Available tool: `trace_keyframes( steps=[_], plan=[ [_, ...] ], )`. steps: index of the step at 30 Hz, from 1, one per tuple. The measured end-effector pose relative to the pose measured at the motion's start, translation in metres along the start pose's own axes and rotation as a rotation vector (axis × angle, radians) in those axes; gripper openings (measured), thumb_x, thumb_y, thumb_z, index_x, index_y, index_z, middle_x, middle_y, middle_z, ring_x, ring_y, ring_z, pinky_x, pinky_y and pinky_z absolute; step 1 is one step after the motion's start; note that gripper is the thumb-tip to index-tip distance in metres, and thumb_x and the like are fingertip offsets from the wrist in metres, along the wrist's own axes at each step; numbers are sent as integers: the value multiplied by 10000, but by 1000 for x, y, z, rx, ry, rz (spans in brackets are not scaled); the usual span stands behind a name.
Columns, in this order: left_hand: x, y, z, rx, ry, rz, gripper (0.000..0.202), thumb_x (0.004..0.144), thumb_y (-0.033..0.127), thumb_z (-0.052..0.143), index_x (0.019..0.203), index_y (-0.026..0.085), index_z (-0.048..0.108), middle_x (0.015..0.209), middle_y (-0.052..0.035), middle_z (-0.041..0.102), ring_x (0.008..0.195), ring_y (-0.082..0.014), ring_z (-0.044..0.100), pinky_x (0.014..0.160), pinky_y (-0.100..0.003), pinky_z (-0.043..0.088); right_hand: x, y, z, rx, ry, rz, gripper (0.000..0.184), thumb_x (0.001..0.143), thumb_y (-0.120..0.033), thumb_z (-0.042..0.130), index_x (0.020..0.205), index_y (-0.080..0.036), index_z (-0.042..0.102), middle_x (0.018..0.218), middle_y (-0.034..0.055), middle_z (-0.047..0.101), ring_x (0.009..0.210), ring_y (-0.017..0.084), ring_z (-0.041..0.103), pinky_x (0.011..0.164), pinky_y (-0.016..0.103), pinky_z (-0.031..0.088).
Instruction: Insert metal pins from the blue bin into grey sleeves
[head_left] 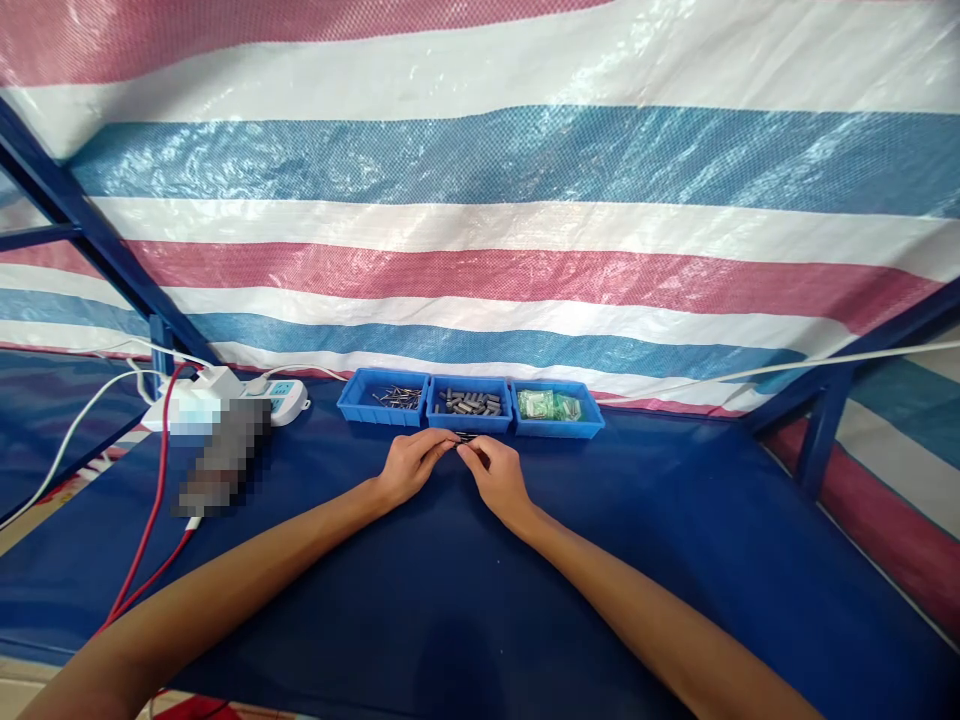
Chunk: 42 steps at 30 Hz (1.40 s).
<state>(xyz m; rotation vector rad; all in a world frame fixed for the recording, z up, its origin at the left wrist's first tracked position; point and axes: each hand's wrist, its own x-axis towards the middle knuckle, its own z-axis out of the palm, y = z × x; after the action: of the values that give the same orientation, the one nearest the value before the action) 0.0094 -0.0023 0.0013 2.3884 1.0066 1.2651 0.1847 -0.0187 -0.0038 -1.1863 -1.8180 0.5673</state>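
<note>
My left hand [409, 465] and my right hand [496, 475] meet fingertip to fingertip over the blue table cover, just in front of the middle tray. Between the fingertips they pinch a small dark metal part [465, 437]; it is too small to tell its shape. Behind the hands stand three blue trays in a row: the left tray [352, 407] holds thin metal pins, the middle tray [469, 423] holds short dark cylinders, the right tray [592, 425] holds small green-tinted bags.
A white power strip [289, 400] with white and red cables lies at the left, next to a blurred-out object [225, 455]. A striped tarp wall [480, 220] rises behind the trays. Blue frame posts stand at both sides.
</note>
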Motion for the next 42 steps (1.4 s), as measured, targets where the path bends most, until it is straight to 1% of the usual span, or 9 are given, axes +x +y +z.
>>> trace_keyframes(
  steps=[6,12,18,22,25,30,34,37,42],
  plan=[
    [1,6,-3,-24,23,-96,243,955,246,369,971,163,596,808,-17,666,682,-88,622,622,-165,462,0,1,0,-10,16,0,319,919,-340,433,660,-183,535,621,-10,528,585,120,473,574,230,336],
    [6,6,-7,-49,225,-184,223,941,316,396,953,167,561,712,9,596,519,-71,500,541,-184,414,0,1,1,-25,69,11,293,921,-323,425,699,-185,559,651,-3,550,594,124,490,590,235,351],
    [34,-1,-42,95,400,-173,244,929,328,426,1001,161,590,737,-7,607,586,-90,534,598,-199,426,-1,1,0,-58,116,31,260,923,-302,415,750,-192,575,695,4,574,617,131,515,617,244,370],
    [52,-20,-67,323,309,-169,272,938,322,414,1054,178,613,818,-18,651,675,-104,585,668,-200,432,-2,3,2,-148,105,56,162,896,-239,441,824,-202,581,765,9,575,697,144,531,657,253,382],
    [56,-39,-72,494,186,-158,296,948,306,393,1102,194,619,960,-45,668,826,-142,620,698,-208,431,-3,5,4,-263,49,78,83,826,-184,517,869,-201,586,856,25,581,828,177,538,729,281,382],
    [51,-46,-63,652,69,-166,335,926,304,444,1235,226,547,1060,-57,648,774,-149,629,586,-206,409,-4,5,6,-394,8,116,73,807,-223,562,876,-206,578,892,38,568,873,205,516,755,319,349],
    [42,-24,-45,499,116,-63,242,924,275,449,1067,192,626,994,-47,661,699,-108,610,596,-192,427,-4,6,6,-428,-8,105,44,827,-240,550,834,-208,579,880,32,559,872,198,506,754,315,323],
    [29,-8,-26,347,80,2,210,921,248,449,992,178,634,906,-44,667,683,-100,602,590,-184,437,-4,8,7,-457,-26,101,75,843,-243,536,805,-205,588,877,33,557,886,196,501,748,309,309],
    [7,-6,2,251,22,21,206,917,241,447,1003,189,627,874,-33,667,640,-85,601,544,-173,432,-3,7,6,-496,-38,106,111,856,-223,514,785,-194,594,868,36,557,873,190,499,731,308,291]
  ],
)
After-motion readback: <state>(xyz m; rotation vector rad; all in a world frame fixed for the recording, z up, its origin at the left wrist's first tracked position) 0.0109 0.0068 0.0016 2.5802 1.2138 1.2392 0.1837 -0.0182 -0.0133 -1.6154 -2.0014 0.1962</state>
